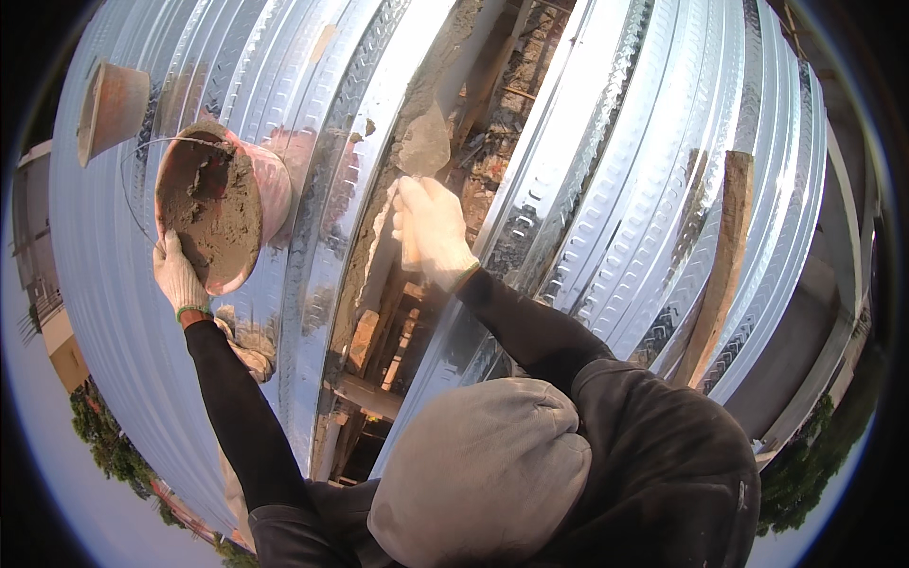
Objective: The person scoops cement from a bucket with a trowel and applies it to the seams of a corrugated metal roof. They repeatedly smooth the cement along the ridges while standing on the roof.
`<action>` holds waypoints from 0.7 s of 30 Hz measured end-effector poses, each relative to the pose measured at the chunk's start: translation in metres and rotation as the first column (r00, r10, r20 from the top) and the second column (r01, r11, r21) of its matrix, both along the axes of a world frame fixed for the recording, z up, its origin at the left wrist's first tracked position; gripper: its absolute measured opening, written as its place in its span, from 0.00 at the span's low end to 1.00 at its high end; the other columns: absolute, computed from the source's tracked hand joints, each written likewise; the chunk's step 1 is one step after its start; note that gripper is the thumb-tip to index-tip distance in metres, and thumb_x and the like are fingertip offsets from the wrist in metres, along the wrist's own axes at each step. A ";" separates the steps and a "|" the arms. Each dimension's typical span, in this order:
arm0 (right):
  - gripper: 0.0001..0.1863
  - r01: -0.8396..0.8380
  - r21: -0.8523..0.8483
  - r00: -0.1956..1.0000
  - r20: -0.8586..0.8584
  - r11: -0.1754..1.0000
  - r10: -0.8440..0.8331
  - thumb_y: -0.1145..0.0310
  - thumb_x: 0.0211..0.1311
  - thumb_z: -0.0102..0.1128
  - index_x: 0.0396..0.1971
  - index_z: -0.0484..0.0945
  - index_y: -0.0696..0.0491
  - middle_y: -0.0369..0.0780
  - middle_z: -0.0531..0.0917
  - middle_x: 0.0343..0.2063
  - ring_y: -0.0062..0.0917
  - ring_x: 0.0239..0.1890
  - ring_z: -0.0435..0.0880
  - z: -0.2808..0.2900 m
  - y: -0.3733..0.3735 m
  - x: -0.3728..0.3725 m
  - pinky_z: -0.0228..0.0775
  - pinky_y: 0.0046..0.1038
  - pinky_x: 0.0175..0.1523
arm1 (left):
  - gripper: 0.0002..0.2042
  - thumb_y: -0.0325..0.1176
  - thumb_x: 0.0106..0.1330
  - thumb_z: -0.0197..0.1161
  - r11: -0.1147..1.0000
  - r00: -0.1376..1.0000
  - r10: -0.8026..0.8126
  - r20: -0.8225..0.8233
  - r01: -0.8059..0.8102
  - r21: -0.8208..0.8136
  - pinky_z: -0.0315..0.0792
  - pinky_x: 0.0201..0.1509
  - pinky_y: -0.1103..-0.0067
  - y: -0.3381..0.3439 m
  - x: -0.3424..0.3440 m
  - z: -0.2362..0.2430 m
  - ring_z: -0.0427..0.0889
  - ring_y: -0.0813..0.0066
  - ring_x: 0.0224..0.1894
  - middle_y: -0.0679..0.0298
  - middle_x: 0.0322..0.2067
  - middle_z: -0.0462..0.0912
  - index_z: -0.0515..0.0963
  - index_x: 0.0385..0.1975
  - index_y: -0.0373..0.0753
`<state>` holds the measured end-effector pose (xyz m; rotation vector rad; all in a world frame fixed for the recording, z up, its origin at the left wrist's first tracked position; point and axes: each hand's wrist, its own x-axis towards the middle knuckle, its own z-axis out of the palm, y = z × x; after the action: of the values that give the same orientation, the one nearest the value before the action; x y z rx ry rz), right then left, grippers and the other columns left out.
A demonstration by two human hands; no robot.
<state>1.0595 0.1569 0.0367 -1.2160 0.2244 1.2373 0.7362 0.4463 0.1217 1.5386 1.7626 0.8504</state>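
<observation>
My left hand [180, 268], in a pale knit glove, grips the rim of a tilted reddish bucket [273, 185]. Grey-brown mortar [225, 222] lies inside it, and a thin wire handle loops around its far-left side. Further right, my gloved right hand [436, 232] is closed around the handle of a trowel [423, 147]. Its mortar-smeared blade points away from me, over a strip of wet mortar [358, 270] along the left side of an open gap. Part of the handle shows below my fingers.
Shiny ribbed metal sheets [606, 189] spread on both sides of the gap [402, 327], where bricks and timber show below. A second bucket [115, 109] stands at far left. A wooden plank [721, 265] lies at right. A dirty shoe [248, 348] rests near my left forearm.
</observation>
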 end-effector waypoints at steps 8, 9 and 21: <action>0.13 0.063 0.263 0.998 -0.013 0.963 -0.062 0.58 0.84 0.63 0.46 0.81 0.54 0.35 0.84 0.34 0.18 0.28 0.83 0.020 -0.022 0.086 0.80 0.25 0.33 | 0.21 0.45 0.84 0.65 1.000 1.000 -0.010 -0.015 0.010 -0.019 0.80 0.47 0.75 0.005 -0.004 -0.007 0.84 0.78 0.41 0.65 0.44 0.87 0.83 0.60 0.31; 0.14 0.057 0.264 0.998 0.022 0.963 -0.065 0.58 0.83 0.64 0.47 0.81 0.55 0.35 0.84 0.35 0.18 0.29 0.83 0.022 -0.019 0.104 0.80 0.24 0.33 | 0.21 0.45 0.84 0.65 1.000 1.000 -0.014 -0.016 0.014 -0.004 0.80 0.46 0.75 0.003 -0.002 -0.006 0.84 0.78 0.41 0.65 0.44 0.88 0.83 0.60 0.31; 0.14 0.640 -0.056 0.362 0.902 0.766 -0.236 0.63 0.74 0.67 0.45 0.81 0.60 0.51 0.90 0.40 0.47 0.43 0.92 -0.005 0.135 0.206 0.83 0.47 0.51 | 0.20 0.46 0.84 0.65 0.999 0.999 -0.021 -0.030 0.023 0.044 0.80 0.48 0.74 -0.002 0.003 -0.003 0.83 0.78 0.42 0.66 0.44 0.87 0.84 0.58 0.32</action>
<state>1.2658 0.2924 0.0317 -1.8510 0.0441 -0.0593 0.7388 0.4447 0.1185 1.6043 1.7555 0.8659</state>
